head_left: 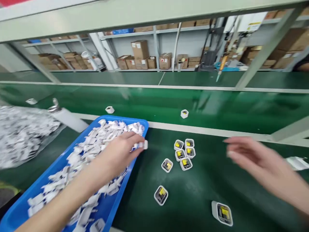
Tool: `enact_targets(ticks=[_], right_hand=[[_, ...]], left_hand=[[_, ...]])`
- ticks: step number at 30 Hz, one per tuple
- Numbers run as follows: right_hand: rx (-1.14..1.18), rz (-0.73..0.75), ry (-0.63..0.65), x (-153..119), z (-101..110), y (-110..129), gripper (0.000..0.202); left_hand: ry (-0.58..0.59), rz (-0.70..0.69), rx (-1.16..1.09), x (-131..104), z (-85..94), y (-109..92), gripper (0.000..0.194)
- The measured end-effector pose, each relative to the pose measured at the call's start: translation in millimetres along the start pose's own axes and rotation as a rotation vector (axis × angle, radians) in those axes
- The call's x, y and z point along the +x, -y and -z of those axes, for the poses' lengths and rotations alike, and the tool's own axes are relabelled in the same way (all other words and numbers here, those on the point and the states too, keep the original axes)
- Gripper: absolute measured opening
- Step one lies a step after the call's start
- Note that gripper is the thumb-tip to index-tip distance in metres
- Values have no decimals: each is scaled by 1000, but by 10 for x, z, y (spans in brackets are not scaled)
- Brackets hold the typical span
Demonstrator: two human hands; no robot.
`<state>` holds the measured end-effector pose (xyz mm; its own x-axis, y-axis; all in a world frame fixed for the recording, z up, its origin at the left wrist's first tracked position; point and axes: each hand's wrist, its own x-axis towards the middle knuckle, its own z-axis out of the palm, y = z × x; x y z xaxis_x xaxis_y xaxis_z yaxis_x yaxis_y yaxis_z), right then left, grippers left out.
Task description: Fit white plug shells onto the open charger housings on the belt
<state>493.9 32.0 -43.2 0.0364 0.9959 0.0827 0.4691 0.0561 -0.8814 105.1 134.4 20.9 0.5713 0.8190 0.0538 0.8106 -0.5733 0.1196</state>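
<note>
My left hand [122,146] pinches a small white plastic part [145,144] above the right rim of a blue tray [137,166]. Many loose white plastic pieces [89,141] fill that tray. My right hand [256,159] hovers over the green bench at the right, fingers bent and apart, with nothing seen in it. Between the hands stand several white square cases with yellow and black parts inside; a cluster [185,153] sits in the middle. Single cases lie nearer me, one [161,195] close to the tray and another [222,213] below my right hand.
Beyond a pale rail runs a green conveyor belt [149,100] carrying a few white cases [184,113]. A white bottle [69,117] and a clear bag of white parts [24,137] lie at the left. A yellow-handled tool [222,64] hangs ahead, before shelves with cartons [140,50].
</note>
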Motion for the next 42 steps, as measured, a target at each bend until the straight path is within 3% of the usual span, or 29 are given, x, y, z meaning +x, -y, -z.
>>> enact_targets(ticks=[3,5,7,9,13,15,17,20,25,28,30,35,39,42], right_hand=[[578,-90,310,371,-415,137,50],[833,-122,338,554,-512,119,40],[949,-142,243,621,-437,16,28],[955,-162,111,596,-265,-150,23],[894,-195,-171,510,20,-596,36],[900,-229,-260,515,68,-813,41],[903,-261,-284,533,87,-952,42],[884,-209,-261,505,128,-920,40],[850,58,-36,228,175,-445,23],[815,144,113,22,126,-248,18],[754,140,144,-102,62,-239,21],[545,50,120,-299,-118,-503,14],[311,65,58,-359,-176,-621,13],[187,61,37,-410,-176,-581,13]], left_hand=[[-45,-357,-86,518,-98,-664,20],[-27,-593,-125,853,-221,-1059,15],[-1,-728,-195,1193,-335,-1276,18],[19,-659,-219,1576,-434,-1279,33],[67,-293,-111,2447,-669,-917,53],[137,-253,-98,2787,-789,-783,46],[190,-267,-99,2939,-851,-788,31],[187,-309,-124,2711,-791,-1034,23],[225,-396,-149,1507,-614,-1573,22],[291,-310,-158,866,-752,-1798,25],[255,-229,-160,607,-951,-1919,25],[144,-102,-128,434,-1382,-2133,24],[238,-56,-176,491,-1387,-2123,34],[329,-119,-287,543,-1318,-2056,34]])
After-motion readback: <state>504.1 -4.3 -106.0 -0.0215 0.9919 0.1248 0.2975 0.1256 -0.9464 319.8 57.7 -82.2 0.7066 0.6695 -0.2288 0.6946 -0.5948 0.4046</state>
